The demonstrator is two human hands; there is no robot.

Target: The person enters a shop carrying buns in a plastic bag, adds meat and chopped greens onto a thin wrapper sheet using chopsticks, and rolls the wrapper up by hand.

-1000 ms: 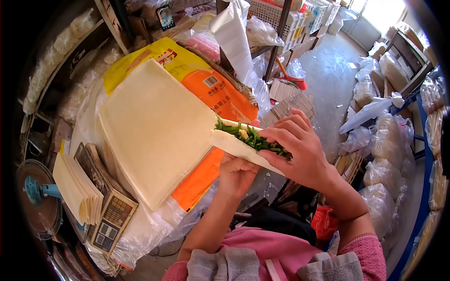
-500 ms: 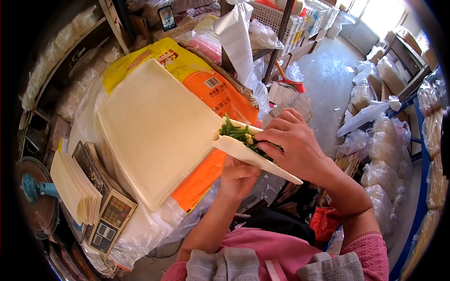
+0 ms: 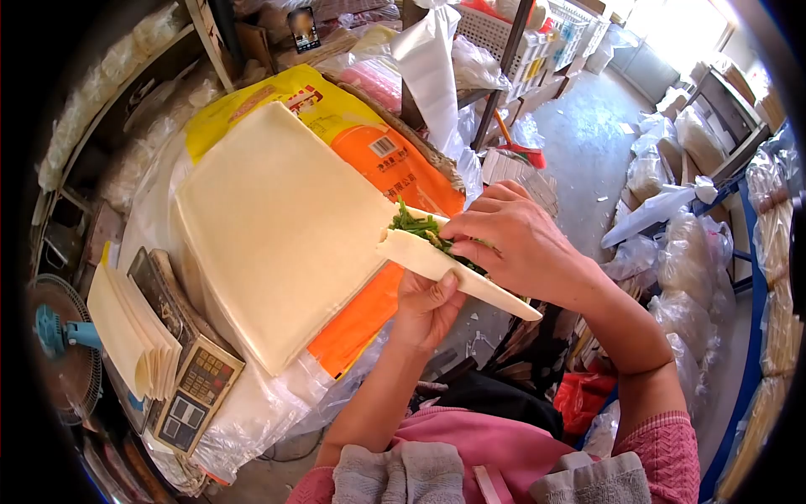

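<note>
A pale, thin flat sheet, folded into a trough-like wrap (image 3: pixel 424 257), is gripped from below by my left hand (image 3: pixel 430 309), its thumb pressed on the near outer side. Chopped green vegetables (image 3: pixel 413 223) with small yellowish bits fill the fold. My right hand (image 3: pixel 512 239) reaches over the far side, its curled fingers down in the greens; whether they pinch any is hidden. Just left of the wrap lies a large stack of square pale sheets (image 3: pixel 277 235), on a yellow and orange printed bag (image 3: pixel 403 164).
A scale with a keypad (image 3: pixel 197 399) stands at lower left, folded pale sheets (image 3: pixel 134 332) leaning by it. Beyond is a fan (image 3: pixel 63 353). A phone (image 3: pixel 303 30) stands at the back. Plastic-wrapped bundles (image 3: pixel 684 252) line the right side. A red broom (image 3: pixel 525 153) rests near the shelf.
My right hand has shifted slightly left and up along the greens. My left thumb now lies over the wrap's near side, where before it was lower.
</note>
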